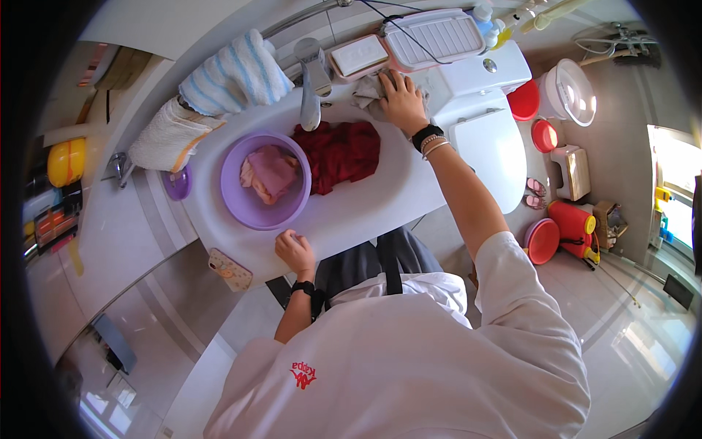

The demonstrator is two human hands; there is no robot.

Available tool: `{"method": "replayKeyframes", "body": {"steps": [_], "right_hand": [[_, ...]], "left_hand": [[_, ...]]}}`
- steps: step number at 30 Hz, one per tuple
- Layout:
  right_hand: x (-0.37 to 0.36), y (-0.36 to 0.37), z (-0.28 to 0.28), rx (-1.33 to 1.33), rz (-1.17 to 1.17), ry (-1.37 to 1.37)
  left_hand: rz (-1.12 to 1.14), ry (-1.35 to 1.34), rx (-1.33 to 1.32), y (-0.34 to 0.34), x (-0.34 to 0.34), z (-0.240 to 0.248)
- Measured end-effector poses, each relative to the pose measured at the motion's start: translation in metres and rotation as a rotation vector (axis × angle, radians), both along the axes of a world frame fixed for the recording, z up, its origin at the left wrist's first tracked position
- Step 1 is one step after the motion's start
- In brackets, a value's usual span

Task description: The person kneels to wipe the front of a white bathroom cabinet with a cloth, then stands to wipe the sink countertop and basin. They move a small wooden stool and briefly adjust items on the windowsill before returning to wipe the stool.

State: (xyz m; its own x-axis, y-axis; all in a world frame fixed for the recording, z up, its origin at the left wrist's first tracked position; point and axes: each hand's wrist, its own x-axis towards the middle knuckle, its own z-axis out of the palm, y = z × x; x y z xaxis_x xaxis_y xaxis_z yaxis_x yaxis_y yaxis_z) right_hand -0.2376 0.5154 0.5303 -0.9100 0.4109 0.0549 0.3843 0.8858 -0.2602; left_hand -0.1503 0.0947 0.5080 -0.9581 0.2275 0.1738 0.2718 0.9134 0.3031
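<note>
My right hand [403, 104] reaches to the far right corner of the white basin [365, 212], its fingers curled over a crumpled grey cloth [371, 93] on the rim. At the near edge of the basin rests my left hand [295, 253], fingers folded in, with nothing visible in them. A purple tub [232, 192] stands in the left of the basin with pink cloth [270, 172] in it. Beside the tub lies a dark red garment [342, 154], under the silver faucet [310, 110]. A phone in a patterned case [230, 270] lies on the near left rim.
Striped towels [238, 73] hang at the back left. Behind the basin are a soap box [358, 55] and a lidded pink container [436, 40]. The white toilet [491, 150] adjoins on the right, with buckets [568, 91], a stool [571, 172] and a red sprayer [572, 225] beyond.
</note>
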Motion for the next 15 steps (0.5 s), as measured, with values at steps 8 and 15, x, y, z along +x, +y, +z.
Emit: {"method": "replayKeyframes", "body": {"steps": [8,15], "right_hand": [[0.009,0.005,-0.004,-0.055,-0.032,0.105],[0.039,0.015,-0.018,-0.337,-0.229,0.099]], "left_hand": [[-0.005,-0.008,0.002,-0.001,-0.001,0.001],[-0.016,-0.008,0.038,0.0,0.0,0.003]]}}
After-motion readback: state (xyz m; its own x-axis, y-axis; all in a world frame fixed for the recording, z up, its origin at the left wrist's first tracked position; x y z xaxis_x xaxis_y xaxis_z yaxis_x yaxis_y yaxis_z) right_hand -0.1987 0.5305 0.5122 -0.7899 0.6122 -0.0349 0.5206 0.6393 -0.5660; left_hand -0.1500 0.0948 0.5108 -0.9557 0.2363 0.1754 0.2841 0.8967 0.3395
